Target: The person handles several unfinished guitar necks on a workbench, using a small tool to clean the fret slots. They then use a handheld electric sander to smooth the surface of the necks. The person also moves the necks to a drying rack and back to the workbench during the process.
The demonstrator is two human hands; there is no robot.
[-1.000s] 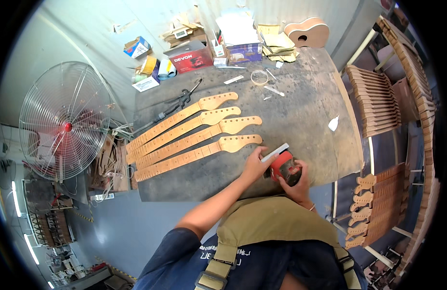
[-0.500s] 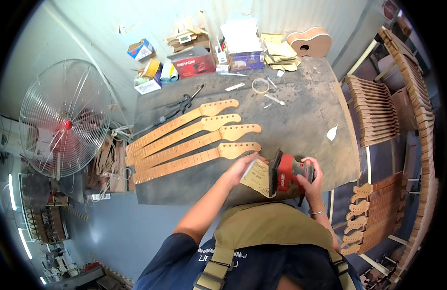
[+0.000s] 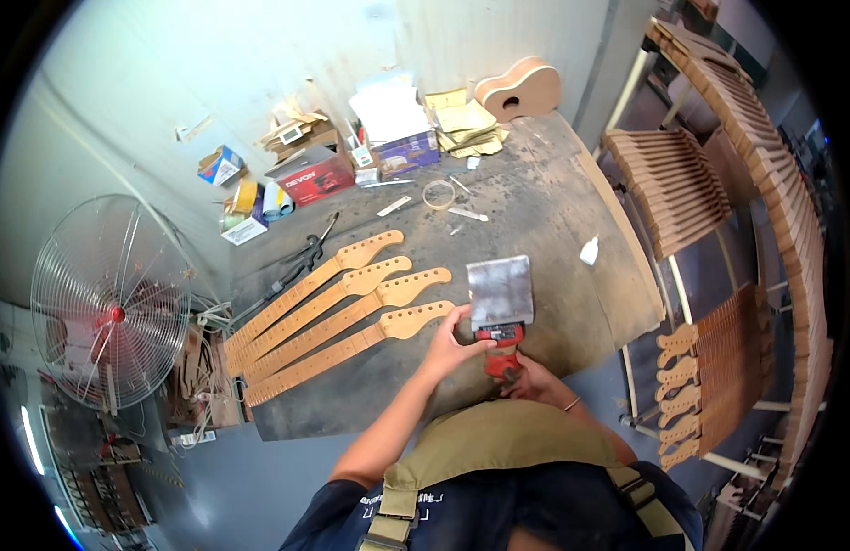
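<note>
In front of me a red and black power sander (image 3: 500,332) is tipped so its flat end points away from my body. Against that end lies a grey, worn-looking sandpaper sheet (image 3: 500,286). My left hand (image 3: 446,349) pinches the sheet's left edge, its thumb across the sander's body. My right hand (image 3: 535,378) is wrapped round the sander's near end, some of its fingers hidden. To the left of my hands several maple guitar necks (image 3: 388,294) lie side by side on the dark workbench (image 3: 581,303), headstocks toward the right.
Boxes (image 3: 316,176), a stack of yellow sandpaper (image 3: 466,124) and a small guitar body (image 3: 519,90) line the back. A white bottle (image 3: 589,250) stands at right. Racks of necks (image 3: 719,376) border the right side; a large fan (image 3: 117,312) is at left.
The sander has turned from upright on its side to pointing away from me. The sandpaper, earlier apart with its yellow back showing, now lies on the sander's pad, grey side visible.
</note>
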